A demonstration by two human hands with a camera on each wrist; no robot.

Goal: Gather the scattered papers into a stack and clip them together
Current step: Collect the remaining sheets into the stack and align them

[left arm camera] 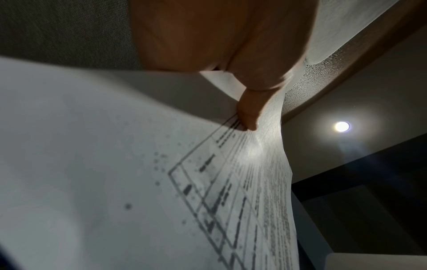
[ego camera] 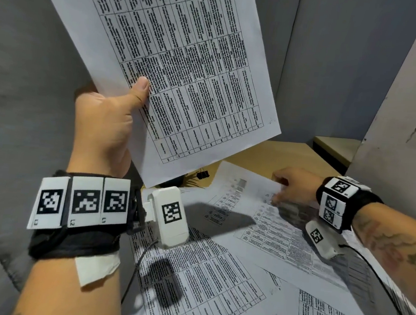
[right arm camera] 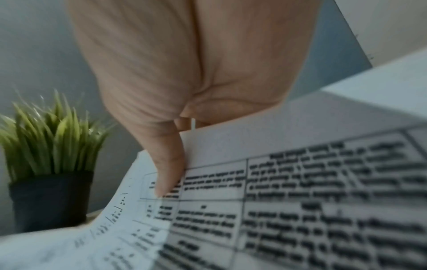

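Over on the left, the left hand (ego camera: 104, 119) holds a printed sheet (ego camera: 185, 61) up in the air, thumb pressed on the front near its lower edge and the fingers hidden behind — whether that is one page or several pinched together I cannot tell from here. The left wrist view shows the same grip from below, the thumb (left arm camera: 248, 111) flat against the table-printed paper (left arm camera: 208, 191).

Below it, peeking out under the raised sheet at the back of the wooden desk (ego camera: 278, 154), lies a black binder clip (ego camera: 202, 174), untouched. A small potted plant (right arm camera: 50, 164) stands back there too, just beside the sheet the right hand has hold of.

Further right, more printed sheets (ego camera: 202, 283) lie fanned and overlapping across the desk (at least four, at differing angles). The right hand (ego camera: 293, 186) is down on the far one (ego camera: 261, 200), and its wrist view shows the thumb (right arm camera: 168, 164) on top of the page with the edge lifted — a pinch, as far as I can judge.

So the gathering looks to be early: one lot in hand, one being picked up, the rest loose. Squaring the stack and clipping it are all yet to come.
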